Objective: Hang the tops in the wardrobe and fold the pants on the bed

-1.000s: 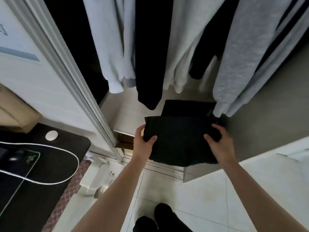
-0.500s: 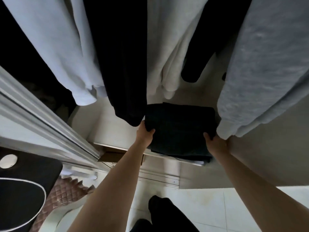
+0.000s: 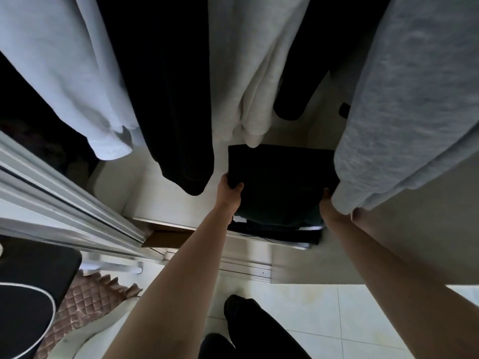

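Item: folded pants (image 3: 280, 182) — dark, squared bundle, held between my two hands above the wardrobe shelf (image 3: 155, 195).

Location: just past my fingers, under the hems of the hanging tops (image 3: 404, 99), resting on or just over a stack of other dark folded garments (image 3: 282, 230) (I cannot tell whether it has touched down).

Left hand (image 3: 229, 189): grasping the bundle's left edge, thumb curled over the top, fingers beneath it.

Right hand (image 3: 328, 203): at the bundle's right edge; the grey sleeve (image 3: 344, 200) drapes over my fingers, so I cannot tell whether they clasp the cloth or only press it.

Orientation: lies flat. Long axis, as I judge it, runs front to back — away from my wrists into the wardrobe — with the short edges at the near and far ends; the wide lens may stretch this.

Step in hand: stowing folded pants on the shelf, folding apparently done for this piece.

Next move calls for: lowering the bundle squarely onto the stack, edges aligned, then easing both sets of fingers out sideways without dragging the top fold or snagging the sleeve.
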A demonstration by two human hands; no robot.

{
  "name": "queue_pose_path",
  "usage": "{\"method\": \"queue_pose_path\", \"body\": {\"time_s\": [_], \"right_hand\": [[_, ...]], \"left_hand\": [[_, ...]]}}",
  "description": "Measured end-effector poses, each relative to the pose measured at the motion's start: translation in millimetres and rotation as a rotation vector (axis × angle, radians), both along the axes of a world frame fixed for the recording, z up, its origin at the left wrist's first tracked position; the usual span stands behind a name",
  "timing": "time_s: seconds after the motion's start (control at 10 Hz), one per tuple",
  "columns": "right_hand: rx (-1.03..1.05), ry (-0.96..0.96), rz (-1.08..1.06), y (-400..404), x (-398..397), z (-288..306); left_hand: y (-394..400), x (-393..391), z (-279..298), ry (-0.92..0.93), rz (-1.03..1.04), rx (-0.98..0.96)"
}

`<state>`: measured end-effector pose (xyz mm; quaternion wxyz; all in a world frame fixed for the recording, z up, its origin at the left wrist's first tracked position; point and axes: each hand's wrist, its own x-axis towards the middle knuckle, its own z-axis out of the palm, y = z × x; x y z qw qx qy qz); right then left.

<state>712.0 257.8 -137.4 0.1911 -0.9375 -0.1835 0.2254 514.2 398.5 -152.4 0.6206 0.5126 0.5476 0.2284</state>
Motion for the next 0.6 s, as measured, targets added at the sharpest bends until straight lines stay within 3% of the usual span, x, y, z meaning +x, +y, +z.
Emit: {"method": "queue_pose_path", "body": {"time_s": [0.1, 0.3, 0.4, 0.6], "right_hand": [[-0.01, 0.045, 0.048, 3, -2, 15], [0.233, -0.37, 0.198, -8, -23, 41], [0.237, -0.407, 0.255, -17, -36, 51], [0.299, -0.249, 0.246, -52, -75, 62]], "left_hand": [[1, -3, -2, 0.142, -0.028, 0.036], [-11, -21, 8, 0.196, -0.123, 0.119], [-22, -40, 18, 0.216, -0.153, 0.14], [-60, -81, 41, 0.196, -0.185, 0.17]]}}
